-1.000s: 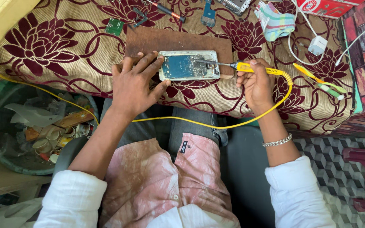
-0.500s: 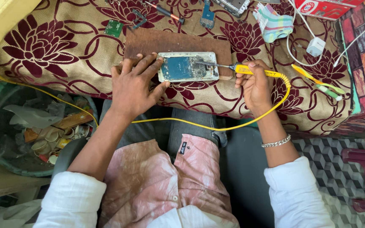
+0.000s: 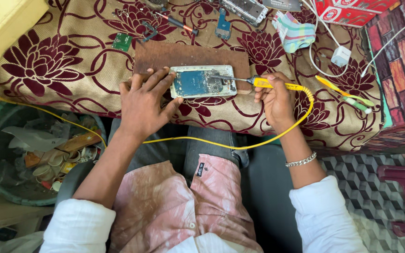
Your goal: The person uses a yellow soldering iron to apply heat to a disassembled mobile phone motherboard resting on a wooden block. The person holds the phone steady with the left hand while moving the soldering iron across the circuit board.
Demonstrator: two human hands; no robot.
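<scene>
Floral cloth [image 3: 71, 70] w/ wood board [image 3: 165, 54], opened phone [image 3: 203, 81], bin [image 3: 5, 140] nearby.

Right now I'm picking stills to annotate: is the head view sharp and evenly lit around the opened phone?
Head view: soft even daylight, no harsh shadows; opened phone and soldering iron in the right hand are sharp; left hand crisp; slight wide-angle stretch at edges.

The left hand [image 3: 144, 105] lies flat with palm down, the fingers spread and pointing up and to the right. Its forearm is bare and the white sleeve is pushed up to the elbow. The right hand [image 3: 273, 100] is curled in a closed grip, the thumb side turned to the left. A silver bracelet sits on the right wrist.
</scene>
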